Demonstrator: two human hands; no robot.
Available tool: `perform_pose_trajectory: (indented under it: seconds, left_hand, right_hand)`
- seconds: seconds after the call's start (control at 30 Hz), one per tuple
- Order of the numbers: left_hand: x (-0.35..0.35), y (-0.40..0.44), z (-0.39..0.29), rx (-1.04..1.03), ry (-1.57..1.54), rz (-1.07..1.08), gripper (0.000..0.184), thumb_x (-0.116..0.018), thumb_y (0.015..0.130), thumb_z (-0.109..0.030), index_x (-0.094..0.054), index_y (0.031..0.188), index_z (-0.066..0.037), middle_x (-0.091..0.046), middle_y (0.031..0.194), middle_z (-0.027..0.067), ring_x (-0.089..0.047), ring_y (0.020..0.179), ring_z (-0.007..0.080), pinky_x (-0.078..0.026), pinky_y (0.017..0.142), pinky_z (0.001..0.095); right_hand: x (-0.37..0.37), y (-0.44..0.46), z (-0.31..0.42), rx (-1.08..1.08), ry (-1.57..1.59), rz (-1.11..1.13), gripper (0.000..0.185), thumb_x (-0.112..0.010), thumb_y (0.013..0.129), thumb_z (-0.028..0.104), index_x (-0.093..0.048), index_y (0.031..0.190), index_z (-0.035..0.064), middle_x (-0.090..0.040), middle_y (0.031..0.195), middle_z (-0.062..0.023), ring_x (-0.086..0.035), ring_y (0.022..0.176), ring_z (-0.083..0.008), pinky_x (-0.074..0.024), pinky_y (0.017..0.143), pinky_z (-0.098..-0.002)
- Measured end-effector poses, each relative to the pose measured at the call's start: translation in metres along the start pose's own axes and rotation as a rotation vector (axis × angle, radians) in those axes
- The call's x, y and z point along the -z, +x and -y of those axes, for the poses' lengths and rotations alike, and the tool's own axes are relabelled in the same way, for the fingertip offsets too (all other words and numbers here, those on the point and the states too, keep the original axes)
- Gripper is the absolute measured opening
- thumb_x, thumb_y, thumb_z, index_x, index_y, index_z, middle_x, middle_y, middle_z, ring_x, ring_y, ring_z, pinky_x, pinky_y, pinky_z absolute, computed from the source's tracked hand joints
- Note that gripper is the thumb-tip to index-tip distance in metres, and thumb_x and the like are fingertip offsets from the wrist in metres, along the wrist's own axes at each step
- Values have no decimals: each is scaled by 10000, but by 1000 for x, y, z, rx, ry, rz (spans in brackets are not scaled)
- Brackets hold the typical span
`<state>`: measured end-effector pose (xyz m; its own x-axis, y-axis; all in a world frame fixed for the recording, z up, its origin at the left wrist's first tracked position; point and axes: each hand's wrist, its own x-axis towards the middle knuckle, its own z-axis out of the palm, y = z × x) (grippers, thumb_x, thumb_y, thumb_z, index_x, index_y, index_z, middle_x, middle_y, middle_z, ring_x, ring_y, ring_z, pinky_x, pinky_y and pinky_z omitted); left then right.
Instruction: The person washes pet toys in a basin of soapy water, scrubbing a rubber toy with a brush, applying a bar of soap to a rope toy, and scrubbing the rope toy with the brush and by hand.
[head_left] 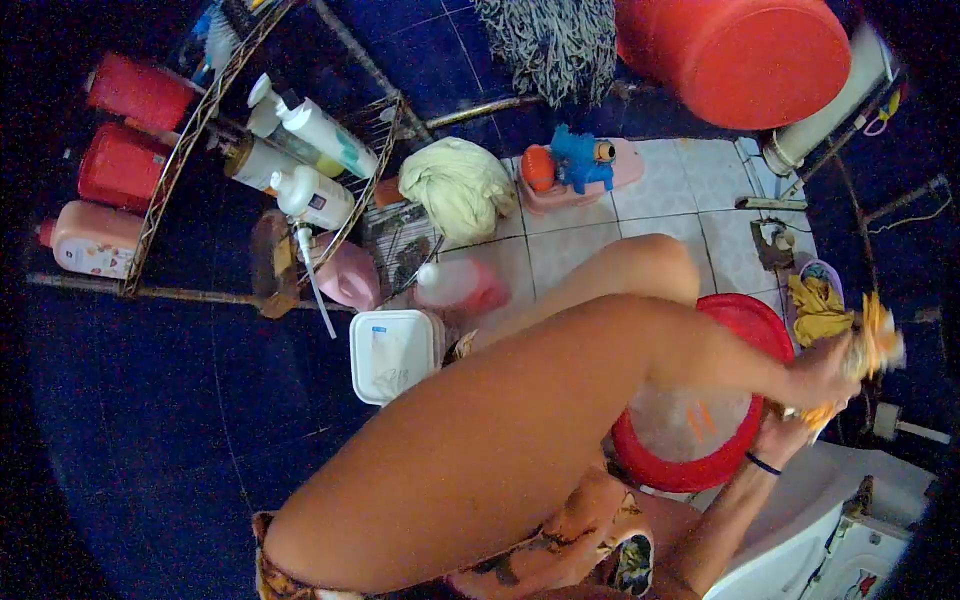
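Both my hands are at the right of the view, beyond the rim of a red basin [690, 474] holding cloudy liquid. My left hand [822, 368] is closed around a bunched orange-and-white cloth [878, 338], which is blurred by motion. Just below it, my right hand [783, 436], with a dark band on the wrist, grips a lower part of what looks like the same cloth. Orange streaks show in the basin. My bare arm crosses the middle and hides part of the basin.
Left of centre are a white square tub [393, 355], a pink-and-white bottle [460, 284] and a wire rack [395, 110] with pump bottles. Pale bundled fabric [458, 188], a mop head [548, 45] and a large red bucket [770, 60] are farther back. A white fixture [800, 510] stands lower right.
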<state>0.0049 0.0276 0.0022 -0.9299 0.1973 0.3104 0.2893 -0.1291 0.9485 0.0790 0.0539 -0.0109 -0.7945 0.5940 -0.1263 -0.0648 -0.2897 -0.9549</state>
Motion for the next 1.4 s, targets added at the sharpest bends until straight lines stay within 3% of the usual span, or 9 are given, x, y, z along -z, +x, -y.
perform_pose_trajectory:
  seconds: [0.17,0.33,0.37,0.53,0.7,0.83,1.17,1.37,1.4]
  left_hand:
    - [25,-4,-11,117,-173,-39,819,-651,672,-229,-208,1271,112,-393,1231,292,-363,1195,375,-280,1010,391]
    - [31,-20,11,-89,-60,-201,756,-619,677,-318,-292,1244,62,-523,1052,261,-523,1011,353,-425,845,381]
    - [59,-20,-20,114,-61,-136,707,-665,663,-280,-338,1197,48,-510,1096,245,-510,1045,366,-415,878,402]
    - [118,0,-42,-112,460,-93,604,-663,621,-314,-409,1073,-6,-574,880,205,-576,848,367,-461,727,433]
    - [140,33,-23,187,-56,-274,677,-632,656,-340,-339,1197,-59,-574,974,172,-572,892,314,-454,755,394]
    - [165,33,-5,516,-324,-376,730,-630,656,-386,-334,1231,-48,-538,1046,139,-548,929,242,-433,809,352]
    - [212,43,20,536,-640,-316,626,-646,656,-276,-372,1164,-33,-543,1001,137,-555,897,235,-449,780,342]
    - [250,52,19,519,-631,-316,624,-645,663,-260,-361,1169,-30,-541,997,138,-555,894,235,-449,775,340]
    - [255,52,18,517,-632,-313,624,-645,664,-258,-359,1170,-29,-540,996,138,-555,893,234,-449,774,339]
  right_hand:
    - [-27,6,12,-123,213,128,652,-296,857,600,-331,1308,130,-391,1297,-93,-392,1181,-255,-341,970,-444]
    - [-30,6,-2,-206,374,365,652,-337,855,585,-380,1277,90,-457,1234,-91,-451,1120,-246,-382,932,-413]
    - [-41,-6,2,-288,441,407,643,-349,857,575,-387,1272,85,-469,1222,-90,-463,1107,-244,-392,921,-407]
    - [-88,-49,17,-295,329,296,487,-496,833,448,-443,1187,118,-515,1091,-88,-521,952,-223,-484,757,-384]
    - [-88,-43,45,-151,210,191,441,-559,782,176,-408,1144,-24,-475,1087,-154,-493,998,-244,-490,823,-373]
    - [-117,-22,76,-248,129,421,536,-494,790,121,-306,1263,-46,-472,1205,-141,-469,1116,-241,-482,844,-336]
    - [-388,-129,44,-486,-505,1469,503,-595,772,183,-421,1210,8,-562,1096,-173,-594,944,-255,-544,656,-345]
    - [-480,-170,-69,-776,-534,1668,411,-630,774,184,-503,1149,75,-597,1013,-69,-596,892,-200,-525,690,-334]
    - [-486,-184,-75,-772,-574,1628,411,-585,806,187,-455,1171,49,-588,1044,-146,-611,880,-208,-530,559,-258]
